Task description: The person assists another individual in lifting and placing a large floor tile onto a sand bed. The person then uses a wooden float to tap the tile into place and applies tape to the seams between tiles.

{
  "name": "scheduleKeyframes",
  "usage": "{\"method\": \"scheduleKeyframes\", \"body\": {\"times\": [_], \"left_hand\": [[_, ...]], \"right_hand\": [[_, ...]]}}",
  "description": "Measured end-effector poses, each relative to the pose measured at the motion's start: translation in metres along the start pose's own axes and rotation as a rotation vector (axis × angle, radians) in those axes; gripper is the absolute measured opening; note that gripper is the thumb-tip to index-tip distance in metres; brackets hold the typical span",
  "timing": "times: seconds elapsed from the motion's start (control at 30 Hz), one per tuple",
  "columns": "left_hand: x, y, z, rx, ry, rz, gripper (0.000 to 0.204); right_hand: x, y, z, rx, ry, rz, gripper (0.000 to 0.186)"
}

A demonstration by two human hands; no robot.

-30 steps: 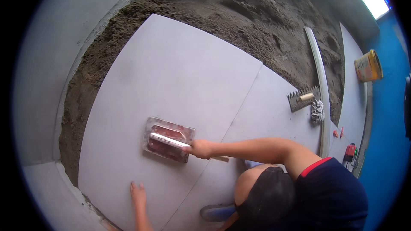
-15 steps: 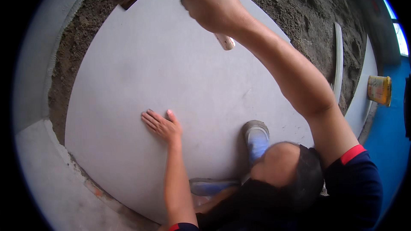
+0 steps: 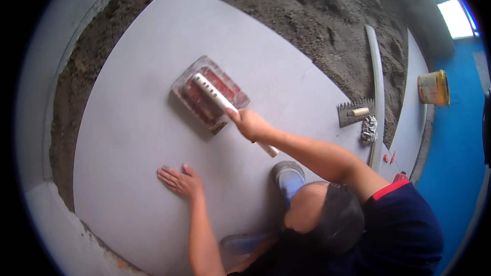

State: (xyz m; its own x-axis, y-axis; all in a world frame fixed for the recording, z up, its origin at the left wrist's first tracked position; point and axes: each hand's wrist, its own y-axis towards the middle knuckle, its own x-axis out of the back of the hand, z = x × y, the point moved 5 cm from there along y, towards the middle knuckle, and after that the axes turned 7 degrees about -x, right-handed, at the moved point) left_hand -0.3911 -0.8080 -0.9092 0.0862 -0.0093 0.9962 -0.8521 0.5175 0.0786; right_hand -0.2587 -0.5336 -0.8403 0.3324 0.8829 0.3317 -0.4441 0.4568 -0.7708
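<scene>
A large pale tile slab (image 3: 143, 107) lies beneath both hands. My left hand (image 3: 180, 180) rests flat on it, fingers stretched and the thumb apart. The fingers of my right hand (image 3: 249, 124) wrap round the pale handle of a tile beater (image 3: 217, 89). This paddle-like tool has a broad rectangular head in red and grey, and a row of holes in its handle. Its head is at the slab's middle, casting a shadow; whether it touches the slab I cannot tell. The handle's rear end sticks out below my right hand.
Rough grey mortar (image 3: 286, 10) borders the slab's far side. To the right are a notched trowel (image 3: 353, 115), a crumpled rag (image 3: 369, 129), a long pale bar (image 3: 376, 61) and a yellow bucket (image 3: 433, 88). A grey wall (image 3: 38, 87) rises on the left; my shoe (image 3: 290, 179) stands on the slab.
My right hand has come down from high up with the tile beater, bringing its head to the slab. My left hand remains flat on the slab. The view has shifted, showing the trowel and rag.
</scene>
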Motion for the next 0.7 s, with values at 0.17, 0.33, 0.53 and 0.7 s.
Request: {"method": "scheduleKeyframes", "body": {"times": [0.17, 0.33, 0.53, 0.7], "left_hand": [[0.012, 0.014, -0.091, -0.035, -0.019, 0.136, 0.081], [0.014, 0.02, -0.07, -0.096, -0.122, -0.071, 0.085], [0.009, 0.016, -0.063, -0.088, -0.122, -0.017, 0.085], [0.009, 0.01, -0.08, -0.115, -0.123, -0.045, 0.082]], "right_hand": [[0.023, 0.029, 0.015, -0.006, 0.124, 0.112, 0.069], [0.068, -0.003, 0.148, 0.274, -0.018, -0.013, 0.066], [0.125, -0.059, 0.256, 0.76, 0.16, -0.322, 0.052], [0.094, 0.026, 0.094, 0.396, 0.093, -0.368, 0.052]]}}
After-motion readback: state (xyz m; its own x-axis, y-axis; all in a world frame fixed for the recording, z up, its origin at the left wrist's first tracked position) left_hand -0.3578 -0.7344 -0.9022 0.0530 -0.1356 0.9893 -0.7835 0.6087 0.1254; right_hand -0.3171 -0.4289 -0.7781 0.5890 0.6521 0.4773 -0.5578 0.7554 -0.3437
